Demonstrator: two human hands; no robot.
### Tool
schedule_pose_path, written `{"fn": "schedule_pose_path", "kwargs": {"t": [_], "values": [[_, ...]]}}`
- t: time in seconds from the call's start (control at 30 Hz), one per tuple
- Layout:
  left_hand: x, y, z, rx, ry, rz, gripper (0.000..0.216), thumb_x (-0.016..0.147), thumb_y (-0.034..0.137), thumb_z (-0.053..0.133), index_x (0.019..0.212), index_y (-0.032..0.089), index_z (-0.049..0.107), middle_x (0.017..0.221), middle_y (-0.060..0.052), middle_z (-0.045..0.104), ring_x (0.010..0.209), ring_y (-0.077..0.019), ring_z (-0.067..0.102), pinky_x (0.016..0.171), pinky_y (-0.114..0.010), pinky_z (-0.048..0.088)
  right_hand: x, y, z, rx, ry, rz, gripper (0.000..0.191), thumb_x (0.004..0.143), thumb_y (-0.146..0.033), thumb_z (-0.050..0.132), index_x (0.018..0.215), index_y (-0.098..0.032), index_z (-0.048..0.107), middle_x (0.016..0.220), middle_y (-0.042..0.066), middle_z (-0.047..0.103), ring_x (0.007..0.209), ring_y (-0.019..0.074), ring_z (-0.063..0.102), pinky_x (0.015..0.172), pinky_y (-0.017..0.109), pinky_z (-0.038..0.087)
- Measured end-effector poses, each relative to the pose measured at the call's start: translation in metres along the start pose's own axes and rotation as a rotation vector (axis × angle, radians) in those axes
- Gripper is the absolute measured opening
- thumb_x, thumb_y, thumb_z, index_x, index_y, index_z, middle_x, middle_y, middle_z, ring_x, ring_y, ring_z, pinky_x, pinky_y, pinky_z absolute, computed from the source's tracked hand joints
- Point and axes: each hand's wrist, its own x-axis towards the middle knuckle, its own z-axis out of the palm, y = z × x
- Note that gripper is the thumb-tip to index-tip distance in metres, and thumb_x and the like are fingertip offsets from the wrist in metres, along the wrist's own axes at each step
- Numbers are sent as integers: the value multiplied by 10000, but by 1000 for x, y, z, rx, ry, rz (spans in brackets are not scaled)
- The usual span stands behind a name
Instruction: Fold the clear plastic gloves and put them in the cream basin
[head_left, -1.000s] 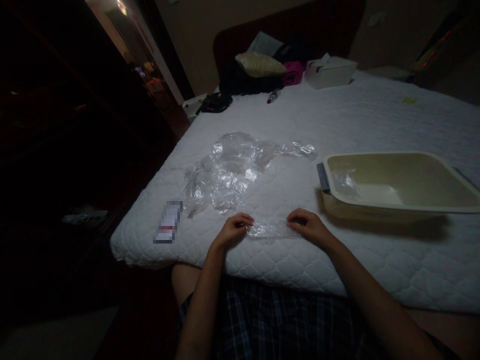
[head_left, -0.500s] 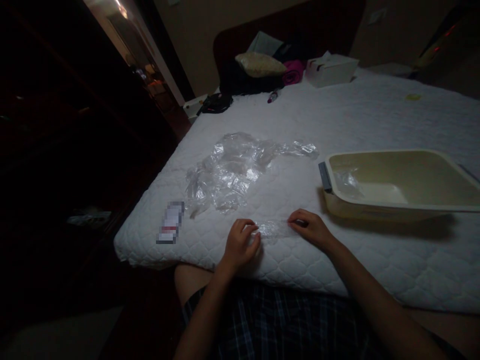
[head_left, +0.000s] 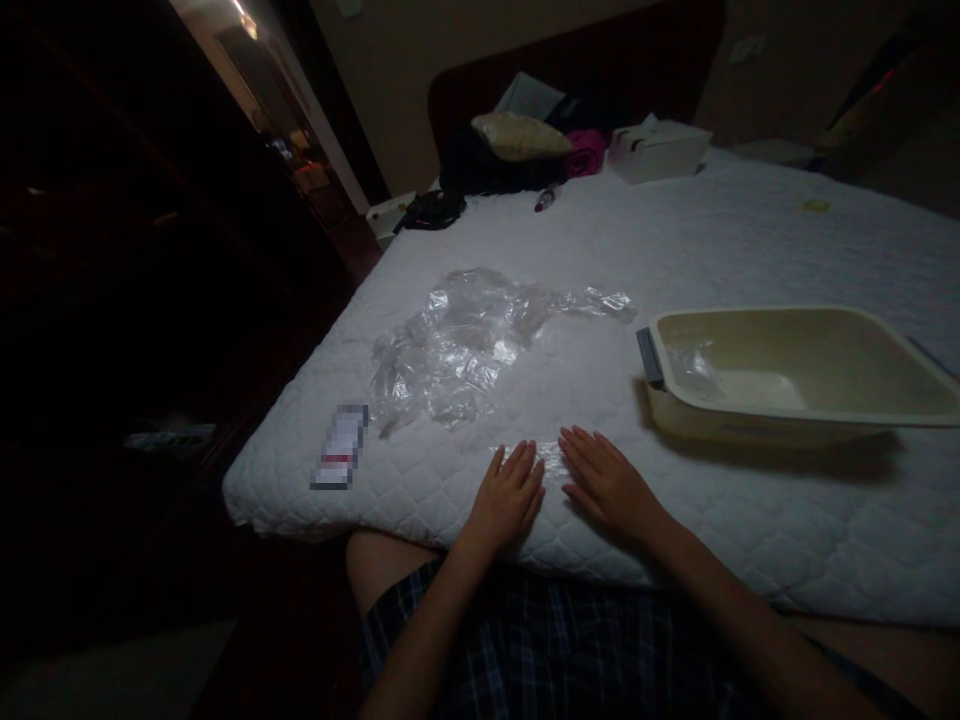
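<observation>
My left hand lies flat on the white quilted mattress with its fingers stretched out. My right hand lies flat beside it, fingers also straight. Both press on a small clear plastic bag, of which only a strip shows between them. A loose pile of clear plastic bags sits a little farther away, to the left. A cream plastic basin stands to the right of my hands, with a bit of clear plastic inside at its left end.
A small flat packet lies near the mattress's left corner. At the far end are a white box, dark clothing, a pink cloth and a pen-like item. The mattress edge runs just in front of my lap.
My hands were pinching the two ends of the small bag; they have since come together and flattened their fingers on it.
</observation>
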Motion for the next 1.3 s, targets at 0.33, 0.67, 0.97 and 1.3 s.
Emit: {"fn": "schedule_pose_path", "kwargs": {"t": [0.33, 0.67, 0.97, 1.3], "values": [[-12, -10, 2, -55, -105, -15, 542, 883, 358, 349, 1373, 167, 218, 1440, -110, 240, 1346, -231, 123, 1074, -454, 190, -15, 8, 18, -122, -197, -24, 635, 869, -490, 337, 1403, -180, 188, 1425, 114, 268, 1326, 239, 194, 1075, 482, 133], [-18, -14, 7, 11, -63, -50, 559, 877, 402, 358, 1367, 167, 227, 1445, -133, 212, 1348, -244, 107, 1056, -490, 218, -17, 16, 13, -74, -253, -10, 653, 873, -503, 321, 1414, -197, 124, 1451, 89, 195, 1331, 230, 173, 1075, 455, 170], [-20, -14, 12, 27, -24, -62, 553, 868, 400, 380, 1358, 179, 252, 1441, -114, 235, 1349, -266, 74, 1049, -513, 222, -18, 11, 23, -143, -157, 15, 590, 883, -455, 332, 1400, -206, 194, 1431, 90, 267, 1331, 249, 167, 1064, 518, 142], [-23, -9, 12, 34, -3, -134, 562, 866, 402, 380, 1348, 138, 264, 1419, -132, 285, 1334, -247, 176, 1053, -484, 248, -17, 22, 12, 93, -211, 63, 671, 831, -515, 422, 1397, -230, 204, 1436, 101, 248, 1313, 272, 223, 1057, 525, 174]]}}
